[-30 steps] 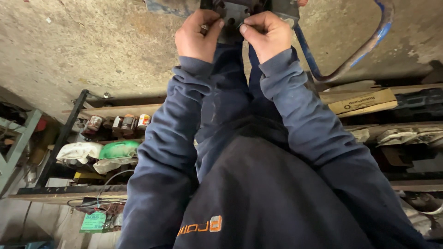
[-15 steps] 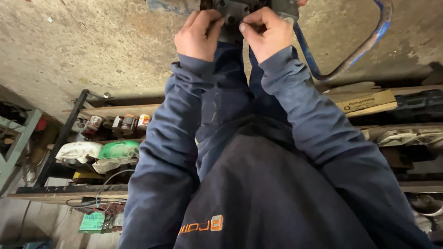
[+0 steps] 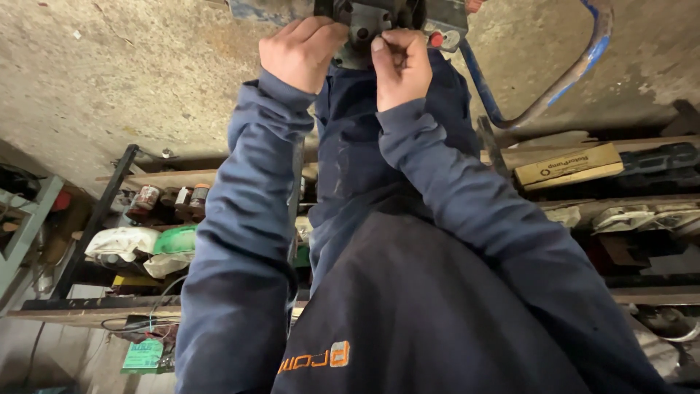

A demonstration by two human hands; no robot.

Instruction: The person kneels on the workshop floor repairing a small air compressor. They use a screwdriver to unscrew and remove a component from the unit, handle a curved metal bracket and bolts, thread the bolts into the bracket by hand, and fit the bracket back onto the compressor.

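Note:
Both my hands are at the top of the view on a dark grey metal machine part (image 3: 367,22). My left hand (image 3: 300,52) is curled over its left side and grips it. My right hand (image 3: 399,67) pinches a small piece on the front of the part with thumb and forefinger; the piece itself is hidden by the fingers. A red button (image 3: 436,39) sits on the part just right of my right hand. My dark blue sleeves and jacket fill the lower middle of the view.
A bent blue metal tube (image 3: 583,69) curves away from the part on the right. Below it are wooden shelves (image 3: 642,295) with a flat cardboard box (image 3: 567,166), cans (image 3: 147,197), and white and green bags (image 3: 146,244). Rough concrete floor (image 3: 131,80) lies at left.
Both hands have slid slightly left along the part. My right fingers have drawn in to a tighter pinch nearer its middle, and the red button now shows.

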